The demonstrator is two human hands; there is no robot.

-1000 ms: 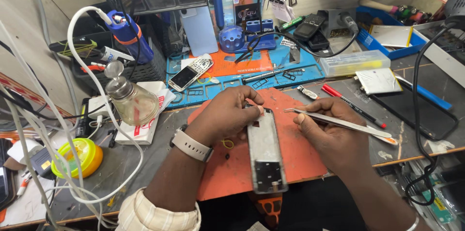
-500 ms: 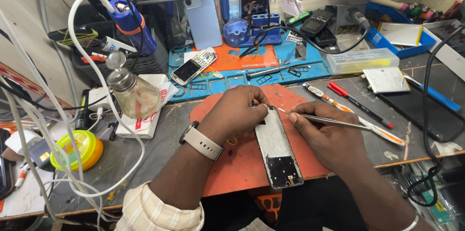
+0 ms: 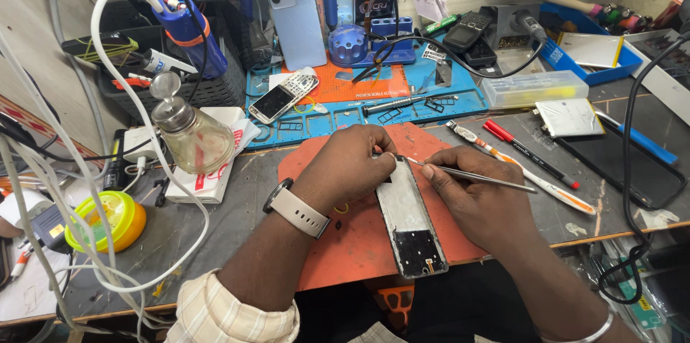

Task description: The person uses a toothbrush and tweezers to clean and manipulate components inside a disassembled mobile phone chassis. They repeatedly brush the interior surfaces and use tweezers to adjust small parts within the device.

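Observation:
An opened phone body (image 3: pixel 410 219), long and silver with a dark patch at its near end, lies on an orange work mat (image 3: pixel 345 242). My left hand (image 3: pixel 351 165), with a pale watch on the wrist, presses down on the phone's far end. My right hand (image 3: pixel 480 203) grips thin metal tweezers (image 3: pixel 474 175), whose tip touches the phone's top edge beside my left fingers.
A glass liquid dispenser (image 3: pixel 190 134) stands at the left beside white hoses and a yellow-green container (image 3: pixel 108 219). Pens (image 3: pixel 525 159) lie right of the mat. A blue repair mat (image 3: pixel 374 98) behind holds a small phone (image 3: pixel 282 97), screwdriver and parts. A black cable (image 3: pixel 629 192) hangs at right.
The view has shifted slightly. My right hand has brought the tweezers' tip closer to the phone's top edge; my left hand stays on the phone.

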